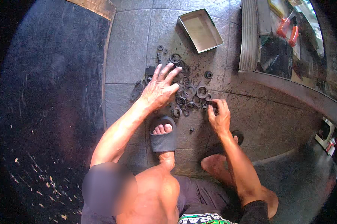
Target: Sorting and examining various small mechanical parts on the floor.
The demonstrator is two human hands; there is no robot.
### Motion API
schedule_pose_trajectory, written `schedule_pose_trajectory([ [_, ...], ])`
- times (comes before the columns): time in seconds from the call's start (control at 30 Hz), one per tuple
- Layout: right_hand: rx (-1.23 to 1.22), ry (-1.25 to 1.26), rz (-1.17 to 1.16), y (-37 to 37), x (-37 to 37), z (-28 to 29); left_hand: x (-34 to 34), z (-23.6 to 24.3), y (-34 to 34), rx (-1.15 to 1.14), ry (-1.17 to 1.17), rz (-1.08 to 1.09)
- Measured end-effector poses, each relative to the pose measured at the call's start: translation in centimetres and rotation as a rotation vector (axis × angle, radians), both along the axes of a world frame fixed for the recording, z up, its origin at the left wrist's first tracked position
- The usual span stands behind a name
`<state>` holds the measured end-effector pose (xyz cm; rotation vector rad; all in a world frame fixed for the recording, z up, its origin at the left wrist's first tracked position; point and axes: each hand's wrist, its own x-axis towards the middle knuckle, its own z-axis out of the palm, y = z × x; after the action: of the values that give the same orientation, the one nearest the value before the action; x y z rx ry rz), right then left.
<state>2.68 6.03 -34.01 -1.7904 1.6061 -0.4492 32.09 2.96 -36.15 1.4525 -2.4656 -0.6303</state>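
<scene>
While left hand [159, 89] fingers splay over black rings [191, 93]; right hand [219, 115] pinches one; tray [200, 30] beyond.

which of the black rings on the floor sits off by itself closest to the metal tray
The small black ring lying alone just below the metal tray, right of the main pile.

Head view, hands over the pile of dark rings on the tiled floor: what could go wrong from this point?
1. The small dark rings lie loose and spread on the grey tiles; strays such as the washer could be missed or roll off.
2. The left hand lies flat over the pile and may scatter pieces.
3. The sandalled foot sits close to a lone small piece and could kick it.
</scene>
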Motion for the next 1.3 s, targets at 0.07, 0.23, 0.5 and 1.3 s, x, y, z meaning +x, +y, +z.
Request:
schedule_pose_trajectory([
  [0.07,0.028,-0.008,0.052,1.4,-0.5,0.3,0.1,0.6,0.4,-0.015,0.054,0.049],
  [0.23,0.083,0.053,0.378,6.6,-0.6,0.7,1.5,2.1,3.7,-0.049,0.162,0.26],
  [0.5,0.097,0.123,0.396,8.5,0.6,0.3,2.0,1.3,9.6,-0.104,0.168,0.63],
  [1.3,0.285,-0.03,-0.066,1.3,8.4,1.0,2.0,0.4,18.9,-0.059,0.137,1.131],
])
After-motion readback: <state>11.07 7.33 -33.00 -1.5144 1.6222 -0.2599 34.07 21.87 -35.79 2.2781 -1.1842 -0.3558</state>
